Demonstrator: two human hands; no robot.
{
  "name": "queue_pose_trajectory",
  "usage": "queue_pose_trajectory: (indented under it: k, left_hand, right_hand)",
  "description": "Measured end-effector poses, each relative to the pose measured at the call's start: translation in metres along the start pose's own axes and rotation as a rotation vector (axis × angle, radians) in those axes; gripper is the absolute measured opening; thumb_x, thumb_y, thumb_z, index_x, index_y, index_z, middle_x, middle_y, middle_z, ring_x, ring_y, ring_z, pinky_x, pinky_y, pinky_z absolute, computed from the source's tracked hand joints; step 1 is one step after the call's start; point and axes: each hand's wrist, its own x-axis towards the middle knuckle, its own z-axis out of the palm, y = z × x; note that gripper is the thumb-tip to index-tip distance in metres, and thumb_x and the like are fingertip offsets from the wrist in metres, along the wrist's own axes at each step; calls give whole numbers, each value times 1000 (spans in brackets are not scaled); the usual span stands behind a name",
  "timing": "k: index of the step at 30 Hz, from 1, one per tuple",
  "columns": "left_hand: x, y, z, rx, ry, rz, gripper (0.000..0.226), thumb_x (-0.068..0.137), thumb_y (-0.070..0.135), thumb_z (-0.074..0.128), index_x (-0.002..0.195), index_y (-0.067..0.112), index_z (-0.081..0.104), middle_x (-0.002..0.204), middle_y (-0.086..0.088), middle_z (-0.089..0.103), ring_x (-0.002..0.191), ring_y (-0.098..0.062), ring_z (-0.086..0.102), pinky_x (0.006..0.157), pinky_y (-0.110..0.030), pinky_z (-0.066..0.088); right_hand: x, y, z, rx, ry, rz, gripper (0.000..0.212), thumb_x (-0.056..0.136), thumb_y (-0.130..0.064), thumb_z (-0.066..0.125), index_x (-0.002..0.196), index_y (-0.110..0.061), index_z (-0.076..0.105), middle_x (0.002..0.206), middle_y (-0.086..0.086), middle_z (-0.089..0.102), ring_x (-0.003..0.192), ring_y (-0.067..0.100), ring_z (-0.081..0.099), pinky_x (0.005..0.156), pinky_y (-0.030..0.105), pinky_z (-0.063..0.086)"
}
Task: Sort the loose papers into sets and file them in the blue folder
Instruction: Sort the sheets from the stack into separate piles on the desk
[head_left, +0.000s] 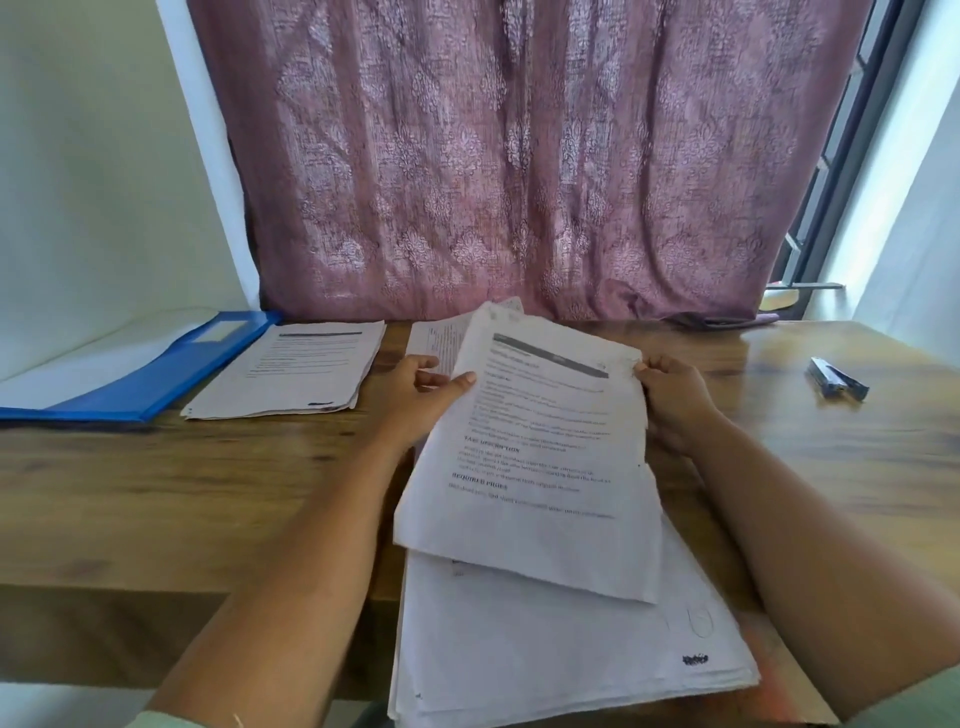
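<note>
I hold a tilted bundle of printed sheets (540, 457) above the wooden table (156, 483). My left hand (421, 400) pinches its left edge with the thumb on top. My right hand (675, 400) grips its upper right corner. Under it, at the table's near edge, lies a larger stack of loose papers (561, 644). A sorted set of printed pages (291, 374) lies to the left, beside the open blue folder (140, 384) at the far left. More sheets (436, 338) show behind the held bundle.
A small dark stapler (837, 385) lies on the right part of the table. A mauve patterned curtain (519, 156) hangs behind the table. A window frame (831, 208) stands at the right, and a white wall at the left.
</note>
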Motion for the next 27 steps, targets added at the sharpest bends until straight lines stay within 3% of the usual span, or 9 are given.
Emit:
queue_pose_trajectory:
  k: [2,6,9,11,15,19,22,25,27]
  left_hand:
    - [-1,5,-2,-105,-67,-59,38,84,34,73,114,13,61,100,3,68,84,-11,66,63,-20,48]
    - [-2,7,-6,-221,-283,-168,14,87,14,70,99,9,70,95,-5,72,74,-13,69,60,-21,55]
    - [5,1,-6,-168,-218,-143,21,89,18,69,107,9,69,102,-3,69,75,-8,64,59,-16,50]
    - [12,-3,-6,-207,-138,-150,29,91,20,67,116,6,66,112,-8,67,76,-8,62,58,-14,47]
    - [20,-6,-5,-228,-33,-178,33,94,21,63,122,4,63,111,-8,65,77,-13,60,45,-11,43]
    - [24,-8,-6,-495,-30,-276,30,96,10,56,124,2,61,117,-15,67,87,-25,67,68,-34,56]
    - [26,-6,-7,-711,-117,-263,31,95,12,57,125,7,62,118,-16,68,108,-33,65,95,-49,51]
    - [30,-8,-2,-740,-130,-243,32,87,10,66,119,13,58,116,-14,68,107,-30,64,92,-46,53]
    - [33,-15,1,-674,-93,-207,53,82,-4,67,120,24,45,114,-8,64,104,-25,63,84,-40,56]
  right_hand:
    - [1,1,2,48,46,53,18,99,-9,48,88,-10,63,101,17,71,81,26,68,86,48,54]
    - [-5,-4,4,159,6,65,15,100,-13,52,98,-6,64,104,17,71,86,24,67,90,41,53]
    - [-19,-15,11,227,-188,45,26,93,-30,62,106,-7,61,94,10,73,76,15,67,79,30,55]
    - [-26,-18,18,128,-266,27,41,85,-41,68,109,-10,58,94,9,72,71,13,66,69,27,56]
    - [-34,-19,26,-95,-330,12,34,79,-19,79,105,-12,57,94,8,73,72,16,71,55,24,54]
    - [-25,-13,28,-421,-227,-99,18,72,-17,85,80,-14,69,79,-2,70,68,10,61,62,20,49]
    - [-12,-6,37,-536,-105,-189,16,75,-24,83,79,-12,74,75,-11,71,66,2,59,58,12,42]
    - [3,-7,51,-527,-15,-254,20,77,-26,81,77,-7,74,74,-5,71,64,5,56,54,11,41]
    - [13,-6,60,-512,-8,-273,20,79,-28,79,78,-9,75,72,-5,68,66,7,56,56,13,41]
